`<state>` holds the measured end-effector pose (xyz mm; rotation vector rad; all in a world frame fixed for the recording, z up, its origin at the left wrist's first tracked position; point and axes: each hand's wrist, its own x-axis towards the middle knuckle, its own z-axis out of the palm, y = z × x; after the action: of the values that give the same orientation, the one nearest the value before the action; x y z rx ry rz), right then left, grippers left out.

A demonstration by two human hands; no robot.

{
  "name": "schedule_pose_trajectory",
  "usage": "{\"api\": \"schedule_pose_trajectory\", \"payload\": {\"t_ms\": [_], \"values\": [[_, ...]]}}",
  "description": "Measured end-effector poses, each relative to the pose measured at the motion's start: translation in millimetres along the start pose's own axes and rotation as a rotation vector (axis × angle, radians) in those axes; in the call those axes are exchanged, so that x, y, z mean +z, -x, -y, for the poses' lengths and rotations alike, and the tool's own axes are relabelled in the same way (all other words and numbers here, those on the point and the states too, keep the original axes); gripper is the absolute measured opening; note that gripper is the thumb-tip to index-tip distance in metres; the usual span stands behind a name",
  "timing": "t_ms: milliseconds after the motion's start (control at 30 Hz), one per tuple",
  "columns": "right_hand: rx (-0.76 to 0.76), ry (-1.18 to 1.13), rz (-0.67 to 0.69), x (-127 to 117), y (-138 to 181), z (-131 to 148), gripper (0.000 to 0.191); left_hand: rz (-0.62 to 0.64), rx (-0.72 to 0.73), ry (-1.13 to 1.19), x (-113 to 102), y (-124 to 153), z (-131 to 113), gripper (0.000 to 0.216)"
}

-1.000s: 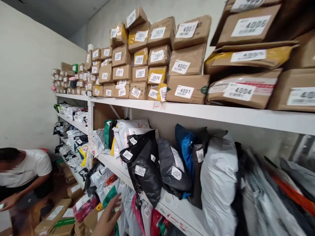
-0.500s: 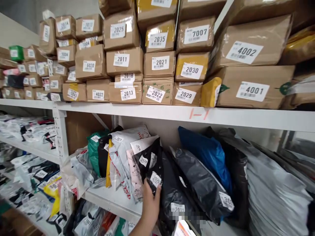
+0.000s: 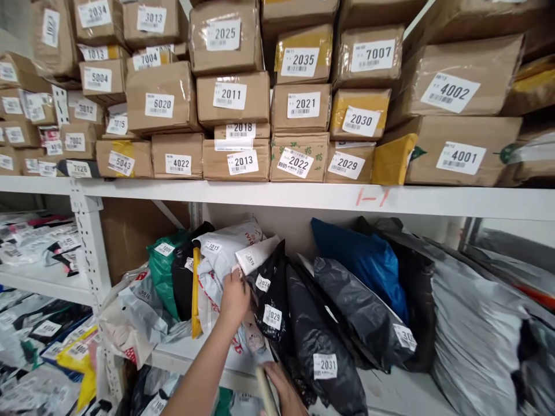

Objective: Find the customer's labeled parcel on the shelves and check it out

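My left hand point(image 3: 236, 296) reaches into the middle shelf, its fingers closed at the upper part of a pink mailing bag point(image 3: 254, 330). Just right of it stand a white bag labelled 2016 point(image 3: 260, 252) and a black mailing bag point(image 3: 280, 294) with labels 2024 and 2029. To its left leans a white-grey mailing bag labelled 1015 point(image 3: 229, 240). At the bottom edge my right hand point(image 3: 284, 390) grips a thin, pale-edged phone point(image 3: 266, 393), seen almost edge-on. A dark bag labelled 2031 point(image 3: 327, 335) lies to the right of that hand.
Labelled cardboard boxes point(image 3: 234, 107) are stacked on the shelf above, whose white front beam point(image 3: 277, 193) crosses the view. A white upright post point(image 3: 91, 242) stands left. Blue point(image 3: 359, 260) and grey bags point(image 3: 477, 323) fill the right side; more parcels lie on lower shelves.
My left hand has left the black bag and moved left and up to the pink one. The phone has turned edge-on and shifted left, and my right hand now shows. The view has moved closer.
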<state>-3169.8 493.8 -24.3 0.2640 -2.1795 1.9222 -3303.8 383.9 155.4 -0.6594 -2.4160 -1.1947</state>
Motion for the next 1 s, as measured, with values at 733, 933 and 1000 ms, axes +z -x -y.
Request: {"api": "schedule_pose_trajectory", "payload": {"t_ms": [733,933,1000], "values": [[-0.165,0.371,0.172,-21,-50,50,0.047,-0.346,-0.415,0.696,7,61,70,0.053],[0.159,-0.004,0.421,-31,-38,57,0.042,-0.581,-0.732,1.051,2,110,94,0.035],[0.236,-0.142,0.469,-32,-37,64,0.045,-0.610,-0.746,1.060,-3,112,93,0.033]]}}
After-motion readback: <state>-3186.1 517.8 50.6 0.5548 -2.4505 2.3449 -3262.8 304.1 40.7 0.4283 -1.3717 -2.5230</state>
